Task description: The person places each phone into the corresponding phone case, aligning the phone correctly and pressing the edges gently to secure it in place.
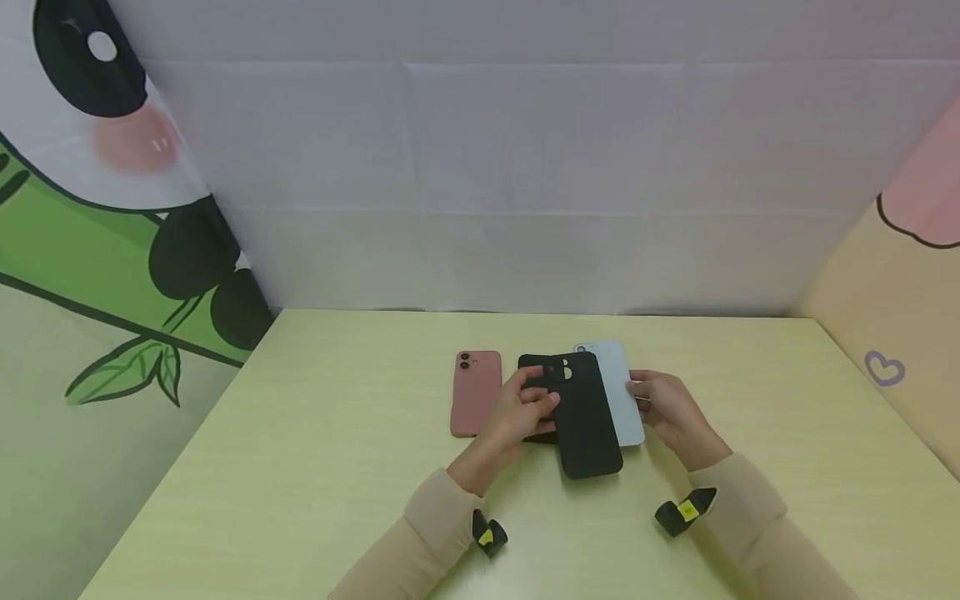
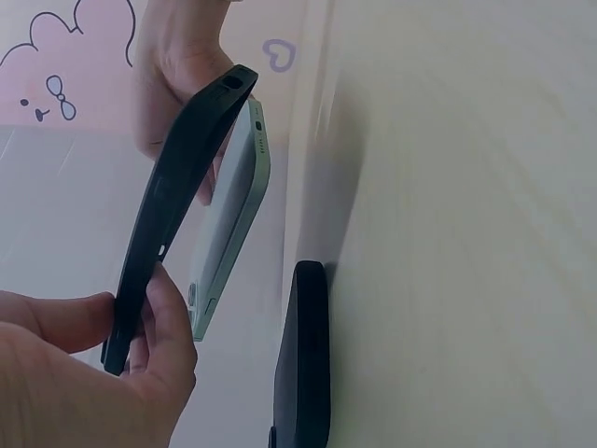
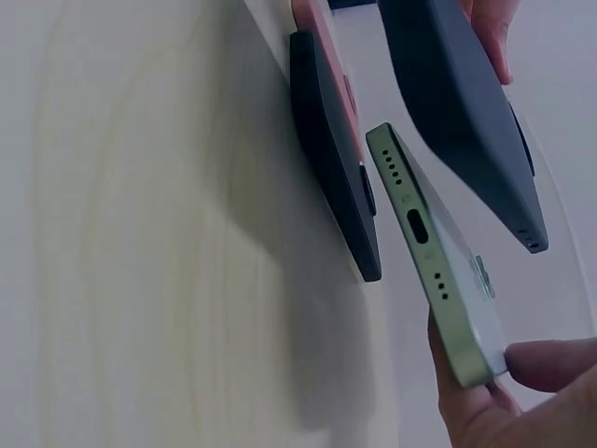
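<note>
My left hand (image 1: 517, 410) pinches a black phone case (image 1: 588, 429) by its left edge, thumb on one face and fingers on the other. The camera cutouts show at its top, and the left wrist view shows a hole in its end. Just behind and to the right, my right hand (image 1: 675, 417) grips a pale blue phone (image 1: 626, 404) with a greenish frame by its right side. Its charging port faces the right wrist camera. Phone and case overlap in the head view but stand apart in the wrist views. Both are tilted above the table.
Flat on the light wooden table (image 1: 337, 433) lies a pink phone (image 1: 477, 396). Beside it is another black phone or case (image 2: 306, 364), partly hidden in the head view by my left hand. A pale backdrop (image 1: 525, 167) hangs behind the table, with printed cartoon walls at both sides.
</note>
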`<state>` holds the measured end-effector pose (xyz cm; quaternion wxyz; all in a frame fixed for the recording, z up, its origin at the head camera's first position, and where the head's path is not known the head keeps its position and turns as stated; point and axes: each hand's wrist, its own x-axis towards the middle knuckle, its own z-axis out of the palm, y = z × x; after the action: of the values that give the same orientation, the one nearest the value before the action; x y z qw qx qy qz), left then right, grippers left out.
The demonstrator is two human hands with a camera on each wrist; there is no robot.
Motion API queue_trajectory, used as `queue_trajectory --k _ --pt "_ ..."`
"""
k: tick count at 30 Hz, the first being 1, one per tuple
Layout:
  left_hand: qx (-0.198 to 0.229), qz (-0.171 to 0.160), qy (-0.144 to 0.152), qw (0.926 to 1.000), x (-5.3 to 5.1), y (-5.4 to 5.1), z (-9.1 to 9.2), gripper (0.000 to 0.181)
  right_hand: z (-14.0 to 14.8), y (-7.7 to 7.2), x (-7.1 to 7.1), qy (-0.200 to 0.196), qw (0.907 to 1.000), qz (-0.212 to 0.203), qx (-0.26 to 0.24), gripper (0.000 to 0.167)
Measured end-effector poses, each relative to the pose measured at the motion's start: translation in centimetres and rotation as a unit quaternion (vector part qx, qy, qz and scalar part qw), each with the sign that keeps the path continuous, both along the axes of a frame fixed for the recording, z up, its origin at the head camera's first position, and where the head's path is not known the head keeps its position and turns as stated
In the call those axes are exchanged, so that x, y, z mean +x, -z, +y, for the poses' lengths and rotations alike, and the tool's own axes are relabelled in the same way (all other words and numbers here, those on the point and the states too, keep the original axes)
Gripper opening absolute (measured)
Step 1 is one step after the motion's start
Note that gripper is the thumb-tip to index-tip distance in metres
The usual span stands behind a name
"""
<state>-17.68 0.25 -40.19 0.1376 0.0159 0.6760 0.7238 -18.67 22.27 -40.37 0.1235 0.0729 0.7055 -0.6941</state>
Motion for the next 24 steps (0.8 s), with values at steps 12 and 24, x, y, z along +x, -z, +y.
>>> queue_trajectory --k 12,24 --pt "-0.011 -0.015 -0.033 0.9993 -0.9 -0.1 0.0 0.048 -1.1 -0.6 0.9 0.002 0.9998 -0.004 -0.018 0.048" --pt "-0.010 -0.014 -0.037 0.9992 -1.3 0.1 0.1 0.046 -1.3 -0.3 1.5 -0.003 0.9993 0.009 -0.035 0.046"
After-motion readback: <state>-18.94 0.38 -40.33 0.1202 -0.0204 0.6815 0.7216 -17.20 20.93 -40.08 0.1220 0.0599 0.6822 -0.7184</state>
